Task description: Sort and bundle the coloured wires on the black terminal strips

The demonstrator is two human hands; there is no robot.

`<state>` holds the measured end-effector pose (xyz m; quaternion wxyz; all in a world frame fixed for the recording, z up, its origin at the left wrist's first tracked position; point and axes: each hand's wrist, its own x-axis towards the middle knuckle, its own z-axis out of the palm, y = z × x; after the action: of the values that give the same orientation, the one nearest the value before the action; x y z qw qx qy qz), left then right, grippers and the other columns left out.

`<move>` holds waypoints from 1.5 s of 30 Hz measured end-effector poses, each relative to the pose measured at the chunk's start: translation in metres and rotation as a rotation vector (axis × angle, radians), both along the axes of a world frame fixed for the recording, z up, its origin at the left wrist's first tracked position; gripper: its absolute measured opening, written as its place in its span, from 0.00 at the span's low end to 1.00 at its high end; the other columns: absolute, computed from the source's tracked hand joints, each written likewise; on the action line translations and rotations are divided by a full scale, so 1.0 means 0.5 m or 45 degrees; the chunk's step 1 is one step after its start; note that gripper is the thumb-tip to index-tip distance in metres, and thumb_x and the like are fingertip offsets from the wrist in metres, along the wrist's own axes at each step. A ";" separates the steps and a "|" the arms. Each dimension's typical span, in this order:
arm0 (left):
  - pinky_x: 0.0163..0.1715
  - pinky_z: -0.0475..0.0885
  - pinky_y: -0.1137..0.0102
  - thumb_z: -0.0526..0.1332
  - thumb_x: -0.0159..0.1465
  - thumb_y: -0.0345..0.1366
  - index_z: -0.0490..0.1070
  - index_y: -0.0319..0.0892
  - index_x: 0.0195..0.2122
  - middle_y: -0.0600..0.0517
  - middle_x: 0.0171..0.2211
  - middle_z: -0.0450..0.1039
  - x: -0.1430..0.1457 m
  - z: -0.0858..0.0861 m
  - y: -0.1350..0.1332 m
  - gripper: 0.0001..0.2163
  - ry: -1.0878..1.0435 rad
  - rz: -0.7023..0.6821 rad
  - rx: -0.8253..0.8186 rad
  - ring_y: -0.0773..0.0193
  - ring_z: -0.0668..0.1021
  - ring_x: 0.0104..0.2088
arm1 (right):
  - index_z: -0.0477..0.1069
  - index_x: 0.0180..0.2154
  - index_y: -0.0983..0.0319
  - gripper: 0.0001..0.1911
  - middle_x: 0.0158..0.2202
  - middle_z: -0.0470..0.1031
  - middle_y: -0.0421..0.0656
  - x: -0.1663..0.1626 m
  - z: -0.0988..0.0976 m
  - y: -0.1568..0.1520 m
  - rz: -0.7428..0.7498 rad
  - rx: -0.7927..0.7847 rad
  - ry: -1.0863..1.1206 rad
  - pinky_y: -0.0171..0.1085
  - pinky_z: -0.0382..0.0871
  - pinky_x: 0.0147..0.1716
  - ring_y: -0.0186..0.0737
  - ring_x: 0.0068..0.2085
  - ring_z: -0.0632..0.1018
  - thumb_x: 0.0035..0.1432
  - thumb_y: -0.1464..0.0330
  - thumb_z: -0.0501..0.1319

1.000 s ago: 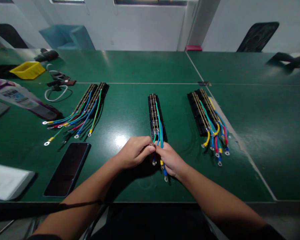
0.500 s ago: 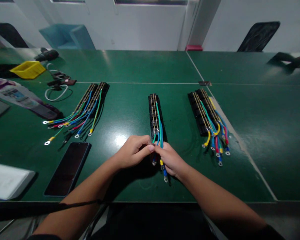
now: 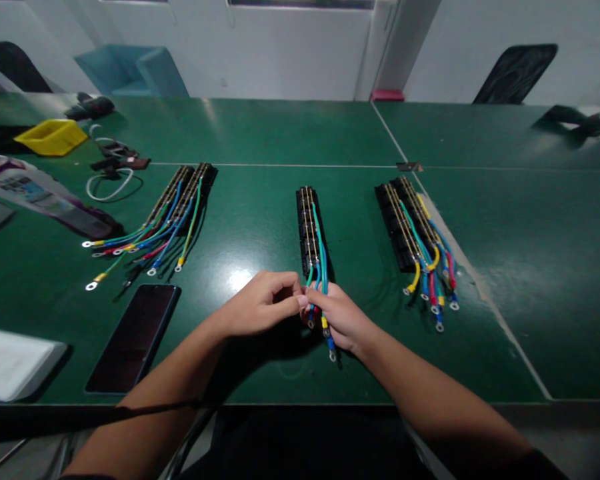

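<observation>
A long black terminal block [image 3: 309, 227] with brass-coloured bars lies on the table in front of me. Green and blue wires [image 3: 321, 257] run from it toward me and end in ring lugs [image 3: 332, 353] with blue and yellow sleeves. My right hand [image 3: 346, 317] is closed around these wires just below the block, its thumb on top. On the other side my left hand [image 3: 267, 303] is pinched, thumb against forefinger, its tips touching the wires near the right thumb. Whatever lies between the left fingertips is too small to make out.
More wired terminal blocks lie at left [image 3: 193, 183] and right [image 3: 403, 213]. Near my left arm are a phone [image 3: 133, 340] and a white packet [image 3: 17, 363]. Beyond them are a purple-white pouch [image 3: 40, 193], a white cable [image 3: 110, 190] and a yellow tray [image 3: 53, 137].
Both hands stay at the wires with nearly the same grip. The lower lug ends have shifted slightly, and the whole view has moved a little.
</observation>
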<state>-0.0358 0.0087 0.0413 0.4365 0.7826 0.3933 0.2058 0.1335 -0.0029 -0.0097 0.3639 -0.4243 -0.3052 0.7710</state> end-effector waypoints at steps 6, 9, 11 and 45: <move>0.20 0.58 0.76 0.54 0.65 0.45 0.70 0.37 0.28 0.55 0.21 0.69 -0.014 0.002 0.007 0.17 0.198 -0.069 -0.160 0.71 0.68 0.21 | 0.64 0.26 0.63 0.16 0.19 0.65 0.34 0.002 0.002 0.002 -0.035 -0.026 0.045 0.31 0.61 0.20 0.28 0.19 0.66 0.47 0.61 0.68; 0.20 0.60 0.76 0.53 0.66 0.44 0.72 0.36 0.30 0.51 0.24 0.74 -0.019 0.003 0.008 0.17 0.175 -0.209 -0.353 0.71 0.71 0.21 | 0.65 0.26 0.63 0.15 0.17 0.66 0.35 0.001 0.004 0.002 -0.034 -0.023 0.056 0.31 0.60 0.19 0.29 0.18 0.67 0.49 0.62 0.67; 0.21 0.62 0.77 0.55 0.65 0.43 0.72 0.35 0.31 0.50 0.25 0.75 -0.020 0.002 0.009 0.16 0.118 -0.258 -0.462 0.70 0.72 0.23 | 0.65 0.25 0.63 0.14 0.17 0.67 0.35 0.000 0.004 0.003 -0.035 -0.011 0.058 0.31 0.60 0.19 0.29 0.18 0.67 0.49 0.62 0.67; 0.30 0.63 0.75 0.57 0.64 0.42 0.72 0.36 0.36 0.53 0.30 0.71 -0.029 -0.003 0.020 0.13 0.108 -0.248 -0.318 0.68 0.69 0.30 | 0.67 0.24 0.65 0.15 0.16 0.70 0.40 0.009 -0.004 0.009 0.003 -0.009 0.148 0.28 0.61 0.18 0.29 0.18 0.70 0.53 0.62 0.65</move>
<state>-0.0504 0.0184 0.0399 0.5312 0.7646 0.3564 0.0787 0.1379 0.0014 -0.0117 0.3787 -0.3799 -0.2812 0.7958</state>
